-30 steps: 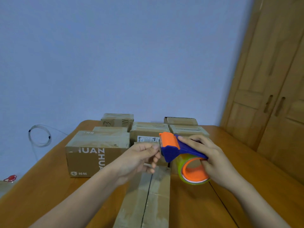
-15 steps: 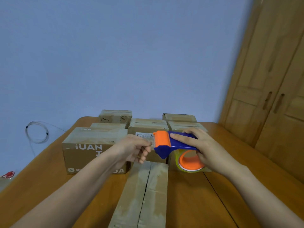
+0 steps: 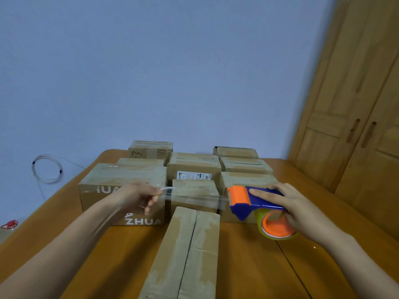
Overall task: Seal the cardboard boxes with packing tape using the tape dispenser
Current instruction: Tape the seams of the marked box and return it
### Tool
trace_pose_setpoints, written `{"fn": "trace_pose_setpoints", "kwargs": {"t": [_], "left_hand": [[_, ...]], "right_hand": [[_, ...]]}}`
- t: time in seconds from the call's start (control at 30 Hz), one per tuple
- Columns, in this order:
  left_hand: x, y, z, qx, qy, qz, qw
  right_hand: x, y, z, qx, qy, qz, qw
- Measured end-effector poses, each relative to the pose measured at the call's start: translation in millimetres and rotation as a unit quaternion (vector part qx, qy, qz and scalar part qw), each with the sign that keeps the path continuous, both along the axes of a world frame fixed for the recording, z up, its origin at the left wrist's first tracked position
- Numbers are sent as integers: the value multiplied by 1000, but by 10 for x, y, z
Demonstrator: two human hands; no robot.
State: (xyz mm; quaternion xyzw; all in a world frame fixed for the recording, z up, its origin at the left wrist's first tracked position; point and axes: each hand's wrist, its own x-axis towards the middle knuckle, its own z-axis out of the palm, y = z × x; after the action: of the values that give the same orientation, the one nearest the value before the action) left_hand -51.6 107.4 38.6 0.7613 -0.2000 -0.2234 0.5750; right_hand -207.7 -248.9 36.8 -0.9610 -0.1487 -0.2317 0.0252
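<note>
The step in hand looks like drawing out a length of tape before it is laid on a box. The right hand (image 3: 302, 210) is wrapped around the blue handle of the tape dispenser (image 3: 254, 203), with one finger stretched along the top of the handle toward the orange head. The left hand (image 3: 140, 196) pinches the free end of the clear tape strip (image 3: 194, 198); this hand is blurred, so the exact fingers I cannot tell. The two hands are well apart, and the strip is stretched between them in the air, above the far end of the long box (image 3: 185, 251).

The long box lies in the middle of the bench (image 3: 259, 266), with its long axis running from the near edge toward the far edge. Its open seam runs along the same axis. The dispenser is held above the bench, to the right of this box, and its orange head points to the left edge; the roll of tape (image 3: 278, 227) hangs below the handle. So the strip now runs across the seam, not along it.

In my judgement, the next move calls for turning the strip to follow the seam, pressing the free end onto the far end of the box, and then pulling the dispenser toward the near edge. The other boxes (image 3: 194, 167) stand in rows toward the far edge.
</note>
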Motion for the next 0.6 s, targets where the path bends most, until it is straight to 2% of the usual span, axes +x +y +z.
{"fn": "trace_pose_setpoints", "kwargs": {"t": [0.13, 0.33, 0.6], "left_hand": [[85, 22, -46, -5, -13, -8, 1000], [114, -90, -178, -49, -13, -23, 998], [143, -183, -372, -35, -23, 9, 999]], "right_hand": [[-35, -18, -12, -18, 0, -15, 1000], [5, 13, -9, -94, -32, -42, 994], [-26, 29, -114, -98, -19, -46, 994]]}}
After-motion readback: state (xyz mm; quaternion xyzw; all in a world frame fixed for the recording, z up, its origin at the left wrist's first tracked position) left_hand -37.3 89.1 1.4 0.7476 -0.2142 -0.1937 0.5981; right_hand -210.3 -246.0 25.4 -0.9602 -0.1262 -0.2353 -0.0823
